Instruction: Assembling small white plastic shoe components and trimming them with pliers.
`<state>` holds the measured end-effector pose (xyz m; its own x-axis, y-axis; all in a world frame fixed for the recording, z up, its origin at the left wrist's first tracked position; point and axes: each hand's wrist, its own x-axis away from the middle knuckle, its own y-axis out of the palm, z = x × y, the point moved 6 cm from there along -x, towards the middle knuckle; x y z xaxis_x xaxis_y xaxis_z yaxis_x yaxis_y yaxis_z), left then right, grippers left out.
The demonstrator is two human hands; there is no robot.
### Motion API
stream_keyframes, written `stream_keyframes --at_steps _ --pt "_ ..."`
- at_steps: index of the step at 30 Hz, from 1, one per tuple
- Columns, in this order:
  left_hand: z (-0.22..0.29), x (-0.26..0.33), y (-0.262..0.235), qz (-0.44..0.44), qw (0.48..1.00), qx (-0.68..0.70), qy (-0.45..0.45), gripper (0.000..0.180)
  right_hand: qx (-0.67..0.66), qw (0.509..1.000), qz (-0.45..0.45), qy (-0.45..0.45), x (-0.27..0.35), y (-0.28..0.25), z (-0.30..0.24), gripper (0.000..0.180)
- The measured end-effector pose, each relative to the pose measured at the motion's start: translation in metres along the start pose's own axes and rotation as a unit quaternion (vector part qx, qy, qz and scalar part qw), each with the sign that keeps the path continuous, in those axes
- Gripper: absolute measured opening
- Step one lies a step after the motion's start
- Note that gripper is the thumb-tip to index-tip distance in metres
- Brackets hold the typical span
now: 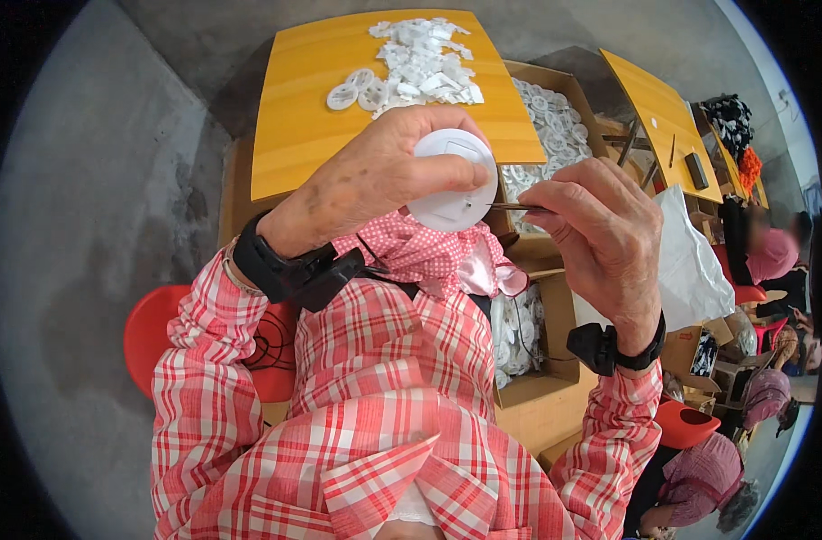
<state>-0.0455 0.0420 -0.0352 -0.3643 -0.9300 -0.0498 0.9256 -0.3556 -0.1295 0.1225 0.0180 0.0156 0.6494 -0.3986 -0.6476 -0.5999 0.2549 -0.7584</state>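
Observation:
My left hand point(375, 180) is raised in front of me and grips a round white plastic disc point(453, 184) by its rim. My right hand point(600, 238) pinches a thin metal tool point(517, 207) whose tip points at the right side of the disc. Both wrists wear black bands over red plaid sleeves. On the yellow table point(303, 108) beyond my hands lies a heap of several small white plastic parts point(415, 63).
An open cardboard box point(555, 117) of white round parts stands right of the table, another box point(528, 342) with white parts sits by my lap. A red stool point(154, 333) is at my left. Other people sit at the right edge near a second yellow table point(658, 112).

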Motion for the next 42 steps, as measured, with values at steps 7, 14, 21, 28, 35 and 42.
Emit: stream_keyframes --at_steps 7,14,21,28,35,42 --pt "0.002 -0.001 0.001 -0.003 1.0 -0.018 0.003 0.019 -0.052 0.997 -0.041 0.032 -0.001 0.007 0.0 0.016" --pt "-0.001 -0.002 0.003 -0.006 1.0 -0.005 -0.012 0.02 -0.034 0.998 -0.048 0.026 0.002 0.007 0.0 0.017" --pt "-0.006 -0.001 0.004 -0.042 0.996 0.045 -0.058 0.025 0.027 0.998 -0.059 -0.012 0.001 0.008 -0.002 0.02" --pt "-0.014 -0.003 0.008 -0.101 0.979 0.122 -0.128 0.025 0.088 0.988 -0.007 -0.125 -0.001 0.002 -0.011 0.028" --pt "-0.012 -0.001 0.011 -0.125 0.975 0.123 -0.138 0.026 0.141 0.976 0.031 -0.166 0.006 0.005 -0.023 0.036" --pt "-0.016 0.0 0.011 -0.124 0.974 0.13 -0.141 0.027 0.134 0.976 0.03 -0.169 0.005 0.008 -0.023 0.034"
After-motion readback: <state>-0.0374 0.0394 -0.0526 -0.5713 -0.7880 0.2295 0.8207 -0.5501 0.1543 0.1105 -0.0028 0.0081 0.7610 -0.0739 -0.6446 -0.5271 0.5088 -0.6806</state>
